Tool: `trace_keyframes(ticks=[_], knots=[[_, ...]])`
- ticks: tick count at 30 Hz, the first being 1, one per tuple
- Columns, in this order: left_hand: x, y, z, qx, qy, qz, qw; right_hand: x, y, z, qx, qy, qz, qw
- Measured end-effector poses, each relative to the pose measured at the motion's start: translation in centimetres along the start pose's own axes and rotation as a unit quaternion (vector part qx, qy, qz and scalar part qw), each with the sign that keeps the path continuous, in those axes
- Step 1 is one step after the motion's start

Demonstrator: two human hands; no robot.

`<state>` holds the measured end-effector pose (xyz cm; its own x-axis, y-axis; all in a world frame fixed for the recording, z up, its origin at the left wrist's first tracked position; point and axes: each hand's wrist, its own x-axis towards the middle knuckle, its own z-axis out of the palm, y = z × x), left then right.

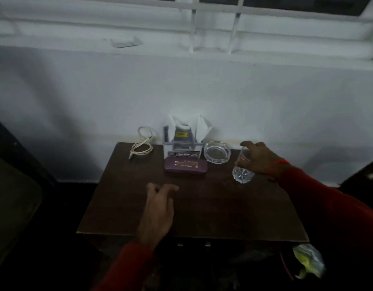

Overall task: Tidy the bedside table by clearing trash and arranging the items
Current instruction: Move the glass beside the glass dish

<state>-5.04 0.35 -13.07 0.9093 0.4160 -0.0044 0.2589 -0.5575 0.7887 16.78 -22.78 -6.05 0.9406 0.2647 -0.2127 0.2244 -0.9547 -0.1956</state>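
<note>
My right hand (258, 159) grips a clear drinking glass (242, 172) near its rim, over the right side of the dark wooden bedside table (139, 217). My left hand (158, 208) hovers over the table's middle with loosely curled fingers, holding nothing. At the back stand a grey and white holder with white tissues (182, 141), a glass ashtray (217, 152), a purple case (185, 167) and a coiled white cable (142, 147).
A white wall and a window ledge (181, 47) rise behind the table. A crumpled plastic bag (309, 260) lies low at the front right. Dark furniture (11, 196) stands to the left.
</note>
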Motion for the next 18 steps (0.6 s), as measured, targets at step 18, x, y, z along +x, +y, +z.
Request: trace_keyframes(ticks=[18], knots=[[0.2, 0.1, 1.2, 0.157, -0.148, 0.043, 0.976, 4.8, -5.2, -4.1, 0.115, 0.112, -0.091, 0.983]])
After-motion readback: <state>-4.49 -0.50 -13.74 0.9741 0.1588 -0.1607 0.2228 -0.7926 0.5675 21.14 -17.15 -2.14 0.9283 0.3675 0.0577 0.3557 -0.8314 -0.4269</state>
